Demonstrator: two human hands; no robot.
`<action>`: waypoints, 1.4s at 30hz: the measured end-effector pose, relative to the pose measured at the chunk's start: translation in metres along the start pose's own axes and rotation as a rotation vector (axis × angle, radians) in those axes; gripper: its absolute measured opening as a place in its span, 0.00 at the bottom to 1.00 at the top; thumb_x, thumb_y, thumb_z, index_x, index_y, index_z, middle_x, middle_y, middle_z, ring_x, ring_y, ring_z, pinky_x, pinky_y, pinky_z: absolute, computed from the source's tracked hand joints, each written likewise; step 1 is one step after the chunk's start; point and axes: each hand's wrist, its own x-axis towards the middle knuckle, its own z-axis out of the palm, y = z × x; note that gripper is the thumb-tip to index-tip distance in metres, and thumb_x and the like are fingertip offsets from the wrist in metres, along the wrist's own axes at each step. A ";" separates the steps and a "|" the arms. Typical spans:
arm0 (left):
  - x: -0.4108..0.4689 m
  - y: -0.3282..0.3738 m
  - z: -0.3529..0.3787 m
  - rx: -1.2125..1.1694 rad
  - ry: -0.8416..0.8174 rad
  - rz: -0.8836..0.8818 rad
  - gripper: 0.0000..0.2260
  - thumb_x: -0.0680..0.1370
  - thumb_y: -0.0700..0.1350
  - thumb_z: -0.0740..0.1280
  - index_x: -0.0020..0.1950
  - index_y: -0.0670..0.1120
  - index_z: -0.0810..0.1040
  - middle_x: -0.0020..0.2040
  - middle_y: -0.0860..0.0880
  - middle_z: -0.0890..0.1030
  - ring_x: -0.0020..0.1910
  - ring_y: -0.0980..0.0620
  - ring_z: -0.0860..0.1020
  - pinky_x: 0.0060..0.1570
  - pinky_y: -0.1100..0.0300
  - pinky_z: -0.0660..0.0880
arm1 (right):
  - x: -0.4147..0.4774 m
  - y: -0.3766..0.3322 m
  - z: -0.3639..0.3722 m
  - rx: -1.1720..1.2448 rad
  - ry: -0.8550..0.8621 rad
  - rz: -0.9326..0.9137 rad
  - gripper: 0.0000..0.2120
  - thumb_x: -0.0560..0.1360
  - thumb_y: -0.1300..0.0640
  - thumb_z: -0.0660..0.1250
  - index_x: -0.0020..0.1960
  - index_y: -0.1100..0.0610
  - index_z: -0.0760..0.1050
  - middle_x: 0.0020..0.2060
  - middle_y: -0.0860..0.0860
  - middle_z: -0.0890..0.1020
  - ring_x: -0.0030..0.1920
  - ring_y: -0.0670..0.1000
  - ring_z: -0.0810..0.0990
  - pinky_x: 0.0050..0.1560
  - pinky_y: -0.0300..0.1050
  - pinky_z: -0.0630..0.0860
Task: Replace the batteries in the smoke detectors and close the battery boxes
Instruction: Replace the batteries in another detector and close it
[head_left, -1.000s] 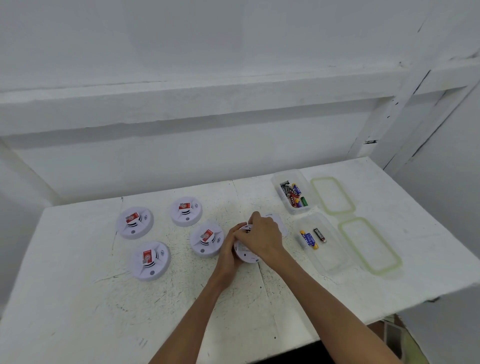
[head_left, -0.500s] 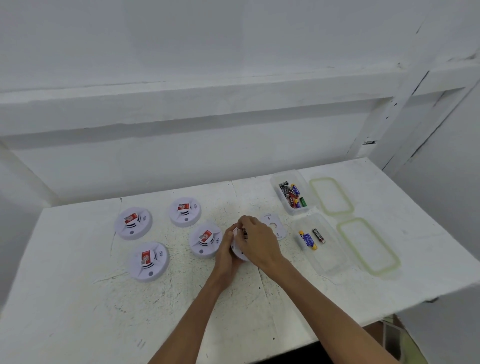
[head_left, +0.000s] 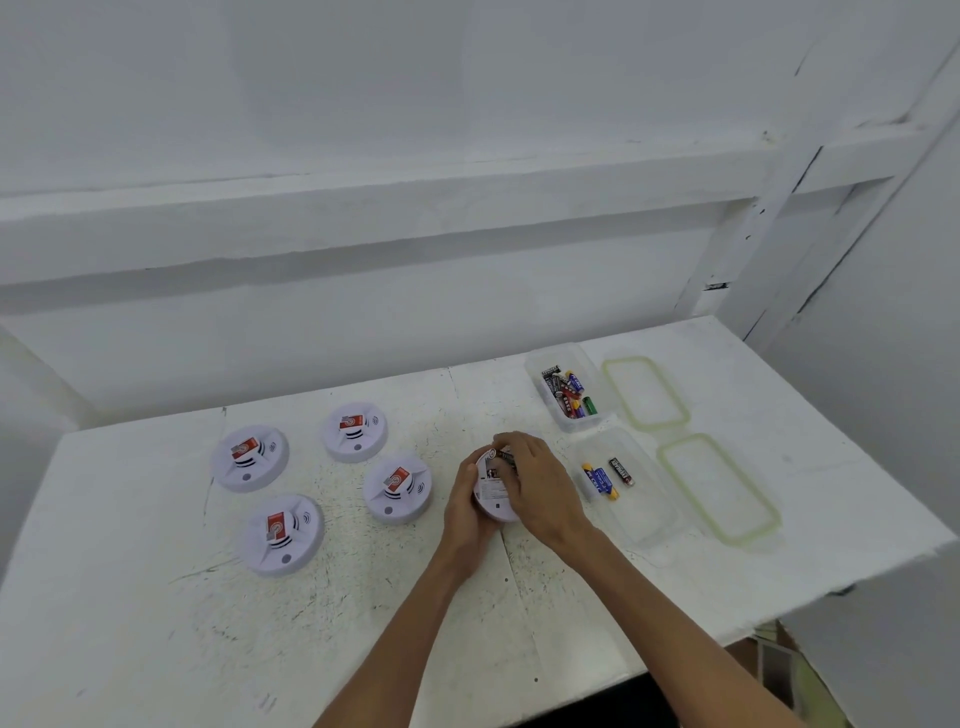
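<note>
smoke detector (head_left: 491, 493) mid worktop (head_left: 130, 597), underside up, tilted toward camera. left hand (head_left: 462, 512) cups its left edge, fingers wrapped under. right hand (head_left: 540, 488) covers its right half, fingertips curled on dark battery (head_left: 505, 456) at far rim. battery lies beyond both palms, right hand nearer. long axis roughly left-right, slightly slanted; which end is positive: cannot tell. likely next: move battery across that axis, in or out of bay. near tub (head_left: 644, 519) just right of right hand.

Scuffed white table (head_left: 156, 649) against white, perhaps concrete, walls (head_left: 363, 78).
</note>
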 end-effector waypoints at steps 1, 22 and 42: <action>0.001 -0.002 -0.001 0.006 0.012 0.002 0.19 0.88 0.50 0.53 0.72 0.45 0.76 0.68 0.41 0.81 0.69 0.37 0.77 0.69 0.42 0.74 | 0.000 0.003 -0.001 0.007 -0.001 0.012 0.11 0.82 0.55 0.59 0.63 0.53 0.73 0.59 0.48 0.78 0.60 0.46 0.73 0.54 0.38 0.73; -0.006 0.000 -0.005 0.040 -0.081 0.020 0.18 0.88 0.49 0.52 0.71 0.47 0.75 0.66 0.45 0.82 0.66 0.43 0.81 0.61 0.44 0.81 | -0.025 0.083 -0.061 -0.086 0.148 0.474 0.10 0.77 0.66 0.63 0.57 0.61 0.79 0.48 0.56 0.83 0.44 0.54 0.79 0.47 0.49 0.77; -0.004 -0.002 -0.004 0.056 -0.080 0.034 0.19 0.88 0.50 0.51 0.73 0.45 0.74 0.68 0.44 0.82 0.67 0.42 0.80 0.66 0.40 0.77 | -0.008 0.024 -0.042 0.031 0.116 0.288 0.06 0.78 0.57 0.66 0.48 0.54 0.82 0.40 0.46 0.83 0.38 0.42 0.79 0.41 0.33 0.74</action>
